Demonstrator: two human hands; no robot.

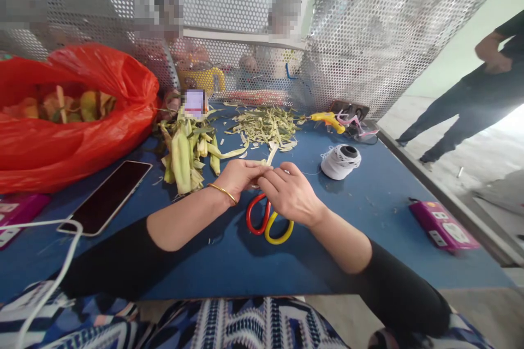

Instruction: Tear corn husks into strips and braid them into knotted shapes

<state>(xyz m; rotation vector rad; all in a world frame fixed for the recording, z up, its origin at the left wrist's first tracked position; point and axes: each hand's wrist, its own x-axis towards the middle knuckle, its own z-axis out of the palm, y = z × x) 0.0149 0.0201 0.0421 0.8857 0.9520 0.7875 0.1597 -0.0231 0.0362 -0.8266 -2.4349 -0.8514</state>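
Note:
My left hand (240, 175) pinches the base of a pale strip of corn husk (271, 155), which sticks up and away from me. Close against it, my right hand (290, 192) is closed with curled fingers. A thin white thread runs into the right hand from the spool of white thread (338, 164) on its right; the fingers hide where it ends. Under the hands lie scissors with one red handle (257, 216) and one yellow handle (280, 229), their blades covered by the right hand. Corn husks (182, 159) are heaped beyond my left hand.
Husk shreds (266, 124) lie near the perforated metal screen (245, 5). A red plastic bag (123, 87) and a phone (108, 196) are on the left. A yellow glue gun (328, 120) and a purple power strip (444, 224) are on the right. A person (483, 82) stands beyond the table.

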